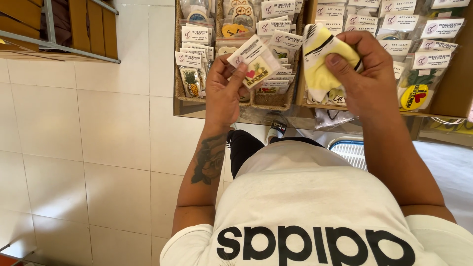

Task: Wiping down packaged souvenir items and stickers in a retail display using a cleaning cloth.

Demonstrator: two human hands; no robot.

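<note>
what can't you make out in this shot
Head view:
- Cloth: lower part hidden by right hand.
- Packet: one corner covered by left hand thumb.
- Baskets: tops cut off by upper edge.
- Feet: hidden by shirt.

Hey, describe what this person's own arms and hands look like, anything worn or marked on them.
Both arms are bare from the short sleeves of a white T-shirt down. The left forearm carries a dark tattoo on its inner side, near the wrist. The right forearm shows no marking. No gloves, watch or bracelets are visible on the left hand or right hand; rings cannot be made out.
</note>
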